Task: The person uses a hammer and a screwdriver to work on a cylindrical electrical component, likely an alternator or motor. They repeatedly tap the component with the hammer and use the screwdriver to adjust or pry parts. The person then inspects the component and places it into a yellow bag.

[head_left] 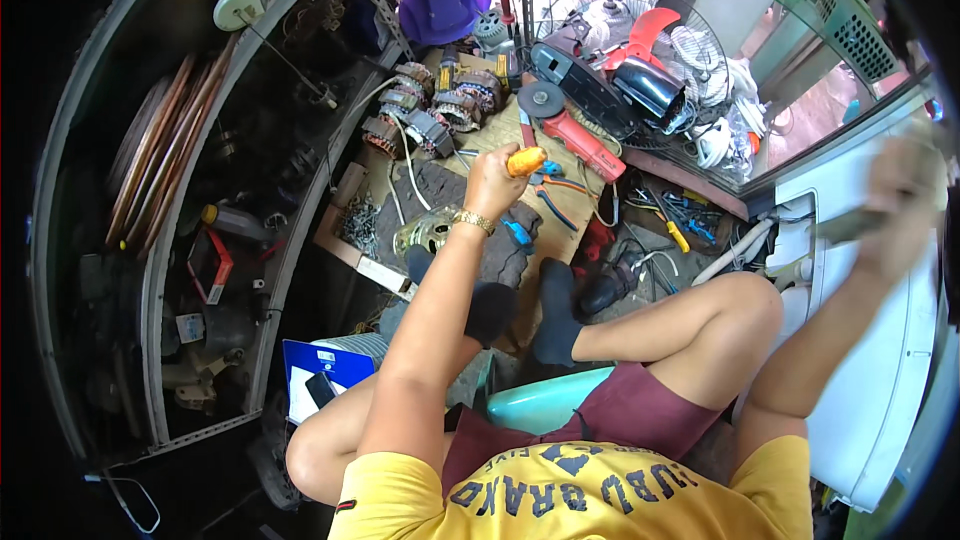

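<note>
The left hand [488, 190] is closed in a fist round an orange-yellow tool handle [527, 161], above a dark slab [505, 262]; any shaft is hidden. The right hand [893, 205] is raised well apart, too blurred to tell how its fingers stand, though a blocky tool [848, 227] seems to be in it. A firm wrap, a steady wrist and knuckles clear of the handle's end would likely serve best — and the socked foot [555, 315] near the slab deserves care. The handle looks like smooth plastic; the slab is rough and ragged-edged. On it lies a hollow, rounded metal housing [432, 232], dull and brassy. Beyond are ridged motor stators [472, 102] and a red angle grinder [583, 143] with a round disc.
</note>
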Demonstrator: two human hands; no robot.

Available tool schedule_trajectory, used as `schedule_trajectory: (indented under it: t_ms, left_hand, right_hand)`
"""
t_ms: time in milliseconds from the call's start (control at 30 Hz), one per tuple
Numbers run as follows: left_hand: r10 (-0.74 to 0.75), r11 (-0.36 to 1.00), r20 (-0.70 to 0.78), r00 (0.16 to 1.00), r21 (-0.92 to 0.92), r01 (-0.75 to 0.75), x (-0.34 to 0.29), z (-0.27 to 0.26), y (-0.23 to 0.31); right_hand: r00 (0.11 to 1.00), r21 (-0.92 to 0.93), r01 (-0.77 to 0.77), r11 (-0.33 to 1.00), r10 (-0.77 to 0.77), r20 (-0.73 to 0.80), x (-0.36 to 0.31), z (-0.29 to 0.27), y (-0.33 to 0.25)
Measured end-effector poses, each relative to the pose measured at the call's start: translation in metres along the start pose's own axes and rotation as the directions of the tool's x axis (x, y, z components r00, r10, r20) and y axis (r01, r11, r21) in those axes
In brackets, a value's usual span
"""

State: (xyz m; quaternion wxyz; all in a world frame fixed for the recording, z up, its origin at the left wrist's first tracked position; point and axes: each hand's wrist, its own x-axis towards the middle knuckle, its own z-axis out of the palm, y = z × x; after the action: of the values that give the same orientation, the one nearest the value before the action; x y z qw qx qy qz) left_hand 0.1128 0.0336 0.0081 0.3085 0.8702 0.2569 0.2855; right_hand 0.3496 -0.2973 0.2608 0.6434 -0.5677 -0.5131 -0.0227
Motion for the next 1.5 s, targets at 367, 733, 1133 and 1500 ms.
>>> schedule_trajectory:
  t_ms: [367,733,1133,1500]
  left_hand:
    - [-0.026,0.998,0.001,1.000,0.050,0.026,0.001,-0.001,-0.005]
    - [-0.018,1.000,-0.008,1.000,0.019,0.018,-0.003,-0.006,0.000]
    - [0.045,0.996,-0.094,0.995,0.084,-0.037,0.001,-0.015,0.004]
    - [0.017,0.999,-0.052,0.999,0.034,-0.015,-0.001,-0.012,0.000]
  right_hand:
    - [0.762,-0.039,-0.645,0.763,0.646,0.050,-0.132,0.194,0.121]
    - [0.633,0.115,-0.773,0.624,0.747,0.203,-0.105,0.192,0.076]
    - [0.807,0.274,-0.545,0.792,0.585,-0.084,-0.048,0.134,0.031]
    - [0.746,0.294,-0.649,0.701,0.662,0.070,-0.084,0.187,0.065]
